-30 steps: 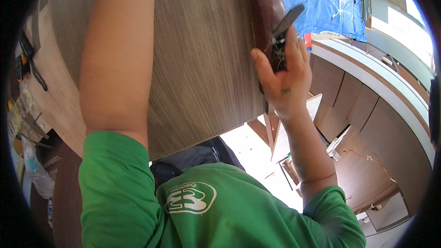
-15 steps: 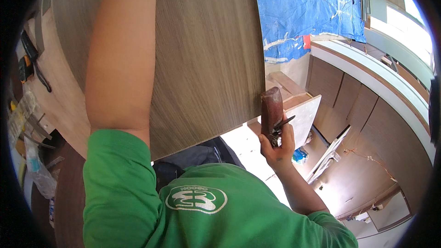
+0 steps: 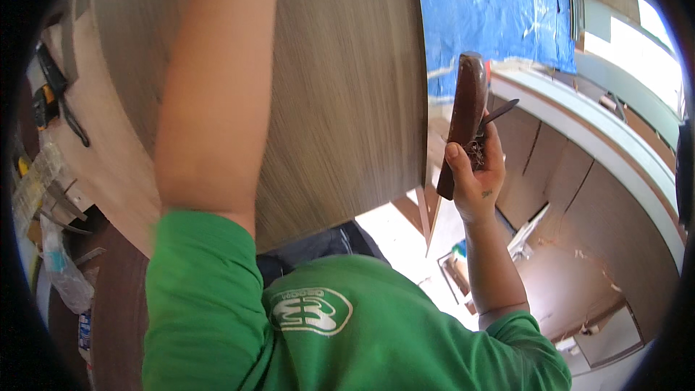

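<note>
My right hand (image 3: 479,182) is closed round a dark brown wooden hand plane (image 3: 465,105), held just off the right edge of a wood-grain panel (image 3: 344,101). The plane's blade juts out to the right, and curled shavings show in its mouth by my fingers. The plane is tilted close to upright and apart from the panel. My left forearm (image 3: 217,94) reaches up across the panel and is a little blurred; the hand itself lies beyond the upper edge of the picture.
Blue sheeting (image 3: 492,14) hangs beyond the panel at the right. Brown cabinet fronts (image 3: 550,174) stand along the right side. At the left, a tool with black handles (image 3: 52,76) rests on a pale board (image 3: 108,145), near a clear plastic bag (image 3: 64,268).
My right hand has risen with the hand plane, up and to the right, away from the panel's lower right corner. The left forearm and panel have shifted slightly right in the picture.
</note>
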Demonstrator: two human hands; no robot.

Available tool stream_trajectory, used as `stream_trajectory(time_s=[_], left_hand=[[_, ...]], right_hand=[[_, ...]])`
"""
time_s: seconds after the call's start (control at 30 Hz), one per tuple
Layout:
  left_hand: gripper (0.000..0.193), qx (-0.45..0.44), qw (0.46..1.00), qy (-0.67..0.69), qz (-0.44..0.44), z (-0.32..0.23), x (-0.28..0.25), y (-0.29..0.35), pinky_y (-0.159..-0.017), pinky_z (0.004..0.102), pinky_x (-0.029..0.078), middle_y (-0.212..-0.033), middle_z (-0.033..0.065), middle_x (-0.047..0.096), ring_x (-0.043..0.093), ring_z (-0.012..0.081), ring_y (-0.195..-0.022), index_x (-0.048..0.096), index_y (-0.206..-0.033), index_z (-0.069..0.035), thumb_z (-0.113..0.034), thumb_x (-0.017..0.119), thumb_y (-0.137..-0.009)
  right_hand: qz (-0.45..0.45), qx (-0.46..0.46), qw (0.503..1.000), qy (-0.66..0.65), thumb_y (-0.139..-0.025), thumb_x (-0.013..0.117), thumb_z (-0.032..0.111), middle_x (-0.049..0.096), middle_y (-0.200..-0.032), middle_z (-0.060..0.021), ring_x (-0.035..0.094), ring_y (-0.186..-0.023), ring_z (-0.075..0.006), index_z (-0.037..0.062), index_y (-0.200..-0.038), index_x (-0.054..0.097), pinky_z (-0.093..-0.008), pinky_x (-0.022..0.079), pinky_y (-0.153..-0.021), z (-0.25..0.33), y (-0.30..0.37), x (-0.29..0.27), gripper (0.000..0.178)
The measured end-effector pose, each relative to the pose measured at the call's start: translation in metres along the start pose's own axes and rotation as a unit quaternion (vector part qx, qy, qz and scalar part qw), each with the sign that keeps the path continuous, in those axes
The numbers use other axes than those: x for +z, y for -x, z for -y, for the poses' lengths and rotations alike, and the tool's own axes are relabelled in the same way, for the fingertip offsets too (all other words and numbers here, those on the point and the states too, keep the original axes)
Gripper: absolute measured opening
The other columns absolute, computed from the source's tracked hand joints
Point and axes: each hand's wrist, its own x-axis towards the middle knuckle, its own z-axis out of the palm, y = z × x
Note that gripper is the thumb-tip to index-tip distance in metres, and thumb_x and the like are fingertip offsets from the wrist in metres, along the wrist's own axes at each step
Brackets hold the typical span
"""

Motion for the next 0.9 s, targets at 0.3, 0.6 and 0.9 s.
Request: stream_trajectory(time_s=[0.3,0.6,0.9], left_hand=[[0.062,-0.047,0.998,0.040,-0.006,0.001,0.007,-0.007,-0.084,0.0354,0.055,-0.101,0.0192,0.068,0.067,0.0243,-0.090,0.055,-0.123,0.005,-0.054,0.044,-0.106],[0.060,-0.061,0.996,0.066,-0.001,-0.001,0.003,-0.012,-0.087,0.0371,0.055,-0.107,0.0207,0.069,0.068,0.0260,-0.095,0.052,-0.127,0.005,-0.051,0.040,-0.109],[0.057,-0.079,0.994,0.075,-0.006,-0.009,0.005,-0.010,-0.090,0.0366,0.054,-0.107,0.0195,0.069,0.067,0.0253,-0.097,0.054,-0.125,0.004,-0.049,0.041,-0.109]], right_hand=[[-0.002,-0.193,0.979,0.065,-0.094,0.072,0.032,0.073,-0.096,-0.0116,0.065,-0.088,-0.0181,-0.0001,-0.121,0.068,-0.0329,0.052,-0.083,0.126,-0.238,0.077,0.042],[-0.004,-0.195,0.943,0.269,-0.090,0.070,0.047,0.074,-0.103,-0.0248,0.072,-0.102,-0.0359,-0.0032,-0.111,0.071,-0.0438,0.055,-0.088,0.246,-0.412,0.149,0.055],[-0.042,-0.179,0.953,0.241,-0.091,0.072,0.041,0.073,-0.106,-0.0240,0.074,-0.090,-0.0362,-0.0019,-0.117,0.070,-0.0476,0.059,-0.075,0.296,-0.531,0.179,0.050]])
